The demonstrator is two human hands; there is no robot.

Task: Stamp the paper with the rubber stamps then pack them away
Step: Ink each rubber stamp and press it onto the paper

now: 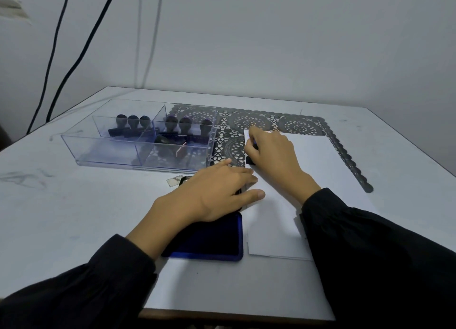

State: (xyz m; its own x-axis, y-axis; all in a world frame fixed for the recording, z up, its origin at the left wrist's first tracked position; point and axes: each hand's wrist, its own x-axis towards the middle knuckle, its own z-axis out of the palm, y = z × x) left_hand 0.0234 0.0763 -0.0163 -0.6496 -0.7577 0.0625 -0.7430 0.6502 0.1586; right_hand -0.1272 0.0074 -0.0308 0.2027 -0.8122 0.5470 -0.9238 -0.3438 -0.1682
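White paper (318, 165) lies on the table right of centre. My right hand (271, 153) is closed around a black rubber stamp (250, 160) pressed on the paper's far left corner; only the stamp's base edge shows. My left hand (217, 193) lies flat, fingers spread, across the top of a blue ink pad (209, 242) with its fingertips on the paper's left edge. A clear divided tray (103, 153) at the left holds several black round-handled stamps (170, 123).
A dark lace mat (283, 123) lies under the paper and the tray's right end. A small metal piece (174, 180) sits beside the ink pad. Black and white cables (56, 57) hang on the wall at the back left. The table's front edge runs near my sleeves.
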